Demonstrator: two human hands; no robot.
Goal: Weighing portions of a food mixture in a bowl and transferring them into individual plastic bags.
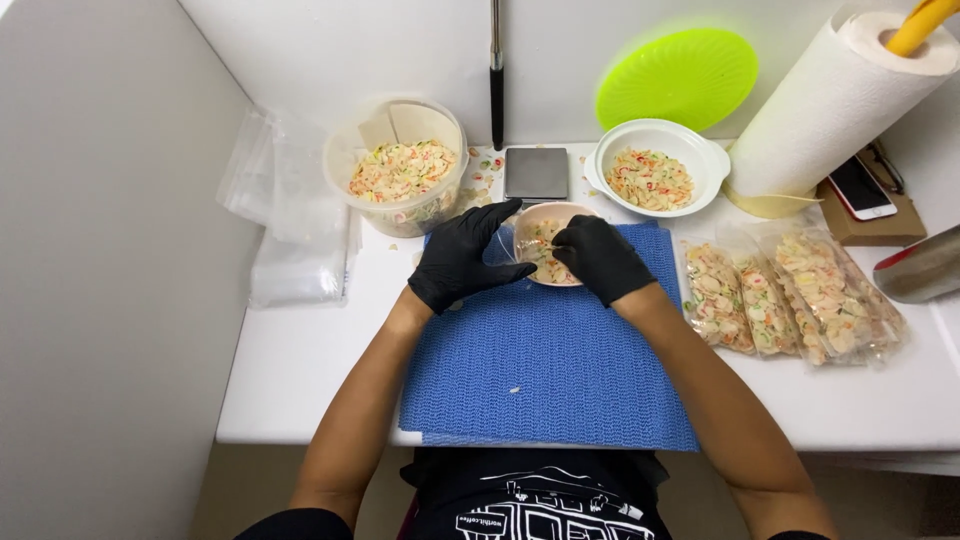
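At the far edge of the blue mat (545, 370), a small clear bag (540, 247) partly filled with pale chips flecked red and green sits over a small pinkish bowl (553, 214). The left hand (462, 258), in a black glove, curls its fingers around the bag's left side and pinches it; the right hand (600, 257), gloved the same, closes on the bag's right edge. Just behind the bowl lies a small grey scale (536, 172), flanked by a clear tub (404, 180) of the same mix on the left and a white bowl (705, 160) of it on the right. Filled bags (790, 295) lie in a row on the white desk (300, 360) to the right (a few loose chips dot the surface), near a paper towel roll (830, 100).
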